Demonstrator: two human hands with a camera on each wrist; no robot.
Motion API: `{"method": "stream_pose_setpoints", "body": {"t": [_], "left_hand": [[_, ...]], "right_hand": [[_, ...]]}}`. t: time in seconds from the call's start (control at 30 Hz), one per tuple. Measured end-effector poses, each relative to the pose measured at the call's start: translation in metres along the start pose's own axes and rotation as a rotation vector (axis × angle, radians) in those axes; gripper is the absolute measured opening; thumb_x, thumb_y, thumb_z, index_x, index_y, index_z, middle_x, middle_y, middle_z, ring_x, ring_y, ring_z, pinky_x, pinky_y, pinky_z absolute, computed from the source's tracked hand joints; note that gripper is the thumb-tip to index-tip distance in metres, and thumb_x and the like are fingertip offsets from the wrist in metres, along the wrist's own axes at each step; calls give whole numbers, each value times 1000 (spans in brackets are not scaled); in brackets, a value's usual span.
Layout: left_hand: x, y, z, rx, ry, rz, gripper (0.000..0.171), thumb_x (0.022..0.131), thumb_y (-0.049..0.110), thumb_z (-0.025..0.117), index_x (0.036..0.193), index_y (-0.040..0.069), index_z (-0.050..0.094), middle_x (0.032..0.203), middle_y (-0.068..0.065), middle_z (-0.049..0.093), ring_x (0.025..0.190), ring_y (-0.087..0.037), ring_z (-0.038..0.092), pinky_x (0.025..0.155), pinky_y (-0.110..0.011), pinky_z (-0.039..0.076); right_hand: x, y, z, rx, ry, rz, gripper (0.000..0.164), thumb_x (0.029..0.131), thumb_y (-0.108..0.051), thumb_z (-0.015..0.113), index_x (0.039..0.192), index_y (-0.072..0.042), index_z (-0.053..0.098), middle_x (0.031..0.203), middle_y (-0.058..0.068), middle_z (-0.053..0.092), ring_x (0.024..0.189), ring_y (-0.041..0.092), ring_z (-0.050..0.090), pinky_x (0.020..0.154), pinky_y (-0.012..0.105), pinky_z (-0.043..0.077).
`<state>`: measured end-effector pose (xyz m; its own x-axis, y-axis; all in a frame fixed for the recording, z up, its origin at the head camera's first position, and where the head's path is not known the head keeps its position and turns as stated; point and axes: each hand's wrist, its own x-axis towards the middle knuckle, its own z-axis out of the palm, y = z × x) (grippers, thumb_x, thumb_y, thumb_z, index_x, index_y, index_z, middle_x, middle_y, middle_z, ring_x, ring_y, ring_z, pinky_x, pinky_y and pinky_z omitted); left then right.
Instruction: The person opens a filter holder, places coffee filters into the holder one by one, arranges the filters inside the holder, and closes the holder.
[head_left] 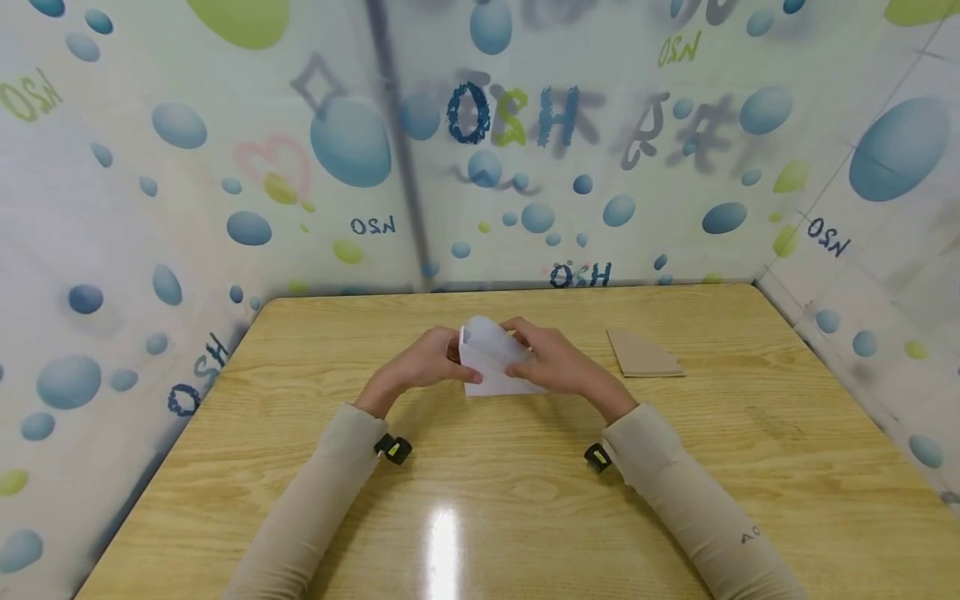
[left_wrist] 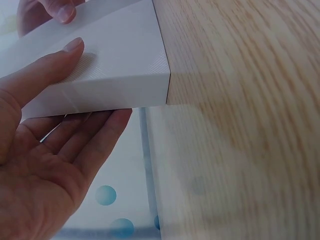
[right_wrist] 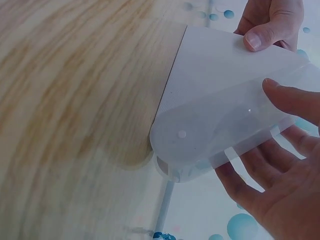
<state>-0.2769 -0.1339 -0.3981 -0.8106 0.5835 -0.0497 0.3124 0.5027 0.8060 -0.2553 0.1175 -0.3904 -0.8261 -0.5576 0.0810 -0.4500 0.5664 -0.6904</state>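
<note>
Both hands hold a white box [head_left: 495,379] with a slanted top, standing at the middle of the table. My left hand [head_left: 426,358] grips its left end; in the left wrist view the thumb lies on the top face, with the fingers under the side wall [left_wrist: 100,92]. At the other side, my right hand [head_left: 553,360] grips a translucent plastic part [right_wrist: 200,127] with a rounded end. The right thumb [right_wrist: 287,97] presses on its face and the fingers reach round behind.
A wedge-shaped piece of brown cardboard [head_left: 647,357] lies on the table to the right of the hands. The wooden table [head_left: 525,500] ends at a patterned curtain [head_left: 300,208] behind and at both sides. Small black devices [head_left: 393,448] sit at both wrists.
</note>
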Motion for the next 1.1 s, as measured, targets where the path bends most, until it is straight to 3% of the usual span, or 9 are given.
{"method": "stream_pose_setpoints", "body": {"t": [0.57,1.1], "left_hand": [[-4,-4,6,-7,11,21,27,87,10,83,111,3,72,100,-11,76,80,-14,67,74,-29,55],[0,0,0,-3,12,13,33,87,9,83,117,2,71,109,-13,77,84,-16,69,76,-29,55]], "right_hand": [[-4,5,-2,36,2,31,62,96,-13,73,150,-15,45,135,15,66,122,30,65,97,51,56],[-5,2,-18,43,11,-4,64,93,-7,73,150,-10,44,139,17,64,125,35,64,102,54,53]]}}
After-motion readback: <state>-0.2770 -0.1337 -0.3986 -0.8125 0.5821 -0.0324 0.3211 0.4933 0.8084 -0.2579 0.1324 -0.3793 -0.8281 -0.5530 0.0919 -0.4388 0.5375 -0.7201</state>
